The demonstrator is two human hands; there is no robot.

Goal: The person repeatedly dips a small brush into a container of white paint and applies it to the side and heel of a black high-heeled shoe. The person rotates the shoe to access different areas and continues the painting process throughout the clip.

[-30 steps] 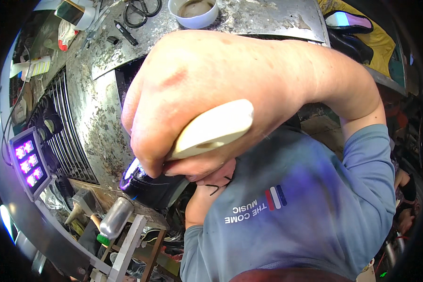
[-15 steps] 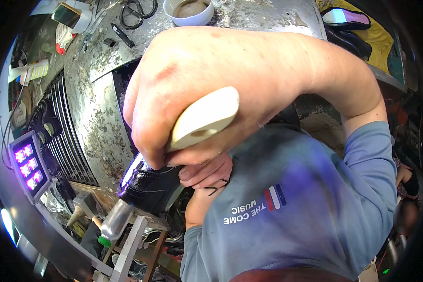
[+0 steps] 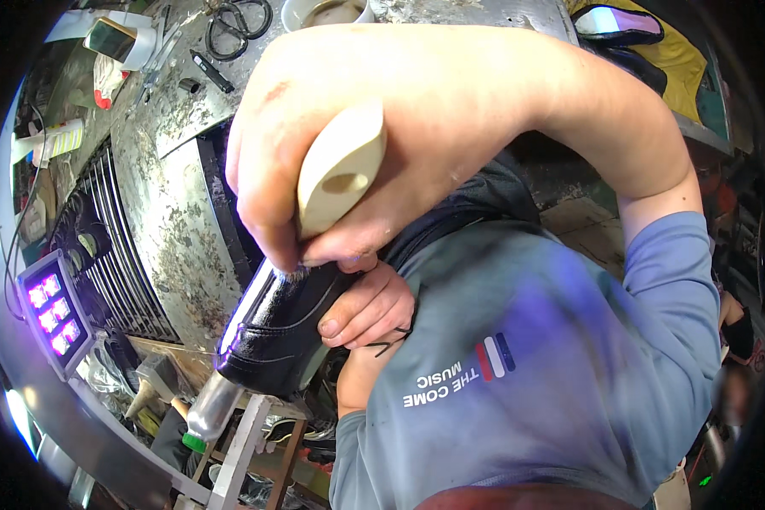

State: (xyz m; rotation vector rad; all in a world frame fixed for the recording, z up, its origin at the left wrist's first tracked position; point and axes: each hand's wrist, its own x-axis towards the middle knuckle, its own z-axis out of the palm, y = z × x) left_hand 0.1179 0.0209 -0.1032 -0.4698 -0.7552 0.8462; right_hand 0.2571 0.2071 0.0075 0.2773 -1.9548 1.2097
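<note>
In my right hand (image 3: 314,144), fingers closed, is a pale wooden-handled brush (image 3: 342,170) with a hole near the handle's end. Its short bristles (image 3: 293,274) meet the upper of a glossy black leather shoe (image 3: 280,336). My left hand (image 3: 370,310) is closed on the shoe's right-hand edge, thumb on the outside; its other fingers are partly hidden. A clear bottle with a green cap (image 3: 208,412) sticks out past the shoe's lower left end. My right hand covers part of the shoe and brush.
The worn metal bench (image 3: 178,229) carries black scissors (image 3: 238,30), a black pen-like tool (image 3: 212,72) and a white bowl (image 3: 327,13) of brownish stuff. A lit purple LED lamp (image 3: 55,314) stands left, near a slatted grille (image 3: 123,246). A hammer (image 3: 157,374) lies below.
The brush handle has swung more upright and shifted left. Its bristles and more of the shoe's upper have come into sight. My left hand keeps its hold; the whole view has shifted slightly.
</note>
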